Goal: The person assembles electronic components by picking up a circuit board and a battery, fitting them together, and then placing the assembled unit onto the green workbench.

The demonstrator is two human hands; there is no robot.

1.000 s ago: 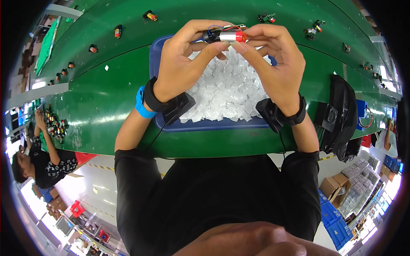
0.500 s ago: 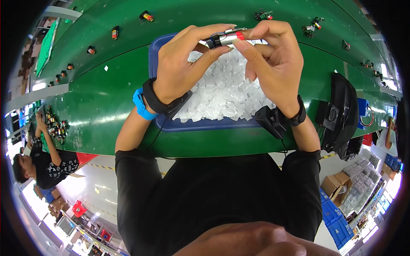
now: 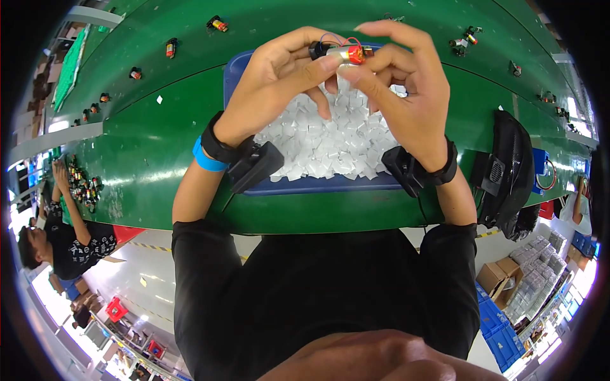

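Note:
Above the tray, my left hand point(image 3: 279, 79) pinches a small silver cylinder point(image 3: 335, 54) with a red wrapped end, a black cap and thin red and dark wires looping over its top. The thumb lies along its near side. My right hand point(image 3: 410, 86) is at the red end, its thumb and curled fingers closed about it, while the index finger stretches out above. Below both hands is a blue tray point(image 3: 305, 185) heaped with small white square pieces point(image 3: 330, 140).
Similar small wired cylinders point(image 3: 171, 48) lie scattered on the green table point(image 3: 159, 152). A pile of them point(image 3: 82, 187) is at the left, by another person point(image 3: 70, 241). A black bag point(image 3: 508, 165) and a blue box point(image 3: 541, 166) stand at the right.
The cylinder has been rolled in my fingers, so its wires now show on top. My left thumb has shifted along it, and my right index finger has lifted and straightened.

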